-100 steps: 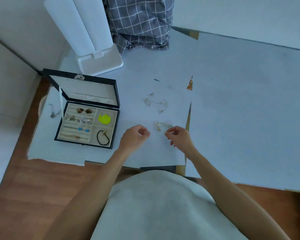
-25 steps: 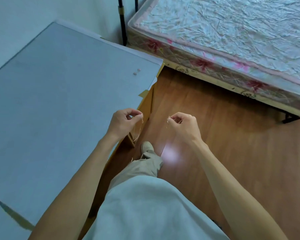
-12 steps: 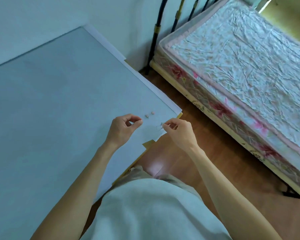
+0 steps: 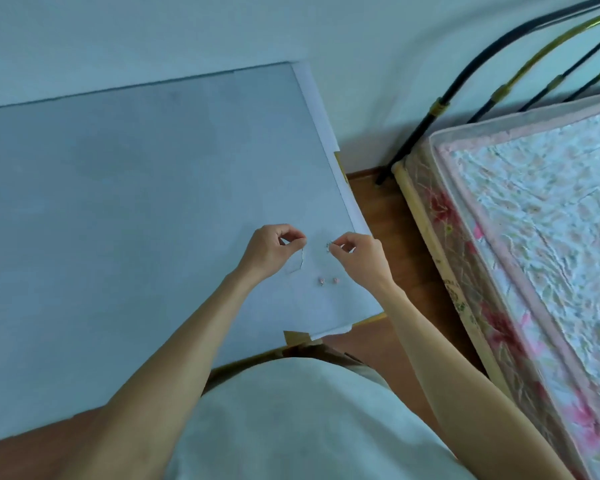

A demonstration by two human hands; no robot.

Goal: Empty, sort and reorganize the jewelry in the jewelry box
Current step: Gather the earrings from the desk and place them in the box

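Hanging from the left hand (image 4: 269,252), a thin chain (image 4: 301,260) drops from its pinching thumb and forefinger at the frame's centre; its other end is pinched by the right hand (image 4: 359,256), just right of it. Both hands hover over the bench (image 4: 118,188), fingers curled, forearms reaching up from the lower frame. Two small pink studs (image 4: 328,280) lie on the bench just below the hands.

Your left hand (image 4: 271,252) pinching a thin chain (image 4: 302,259) above the grey table (image 4: 118,188), your right hand (image 4: 355,254) pinching its other end, 2 small pink studs (image 4: 328,281) below them, floral mattress (image 4: 541,216) at right
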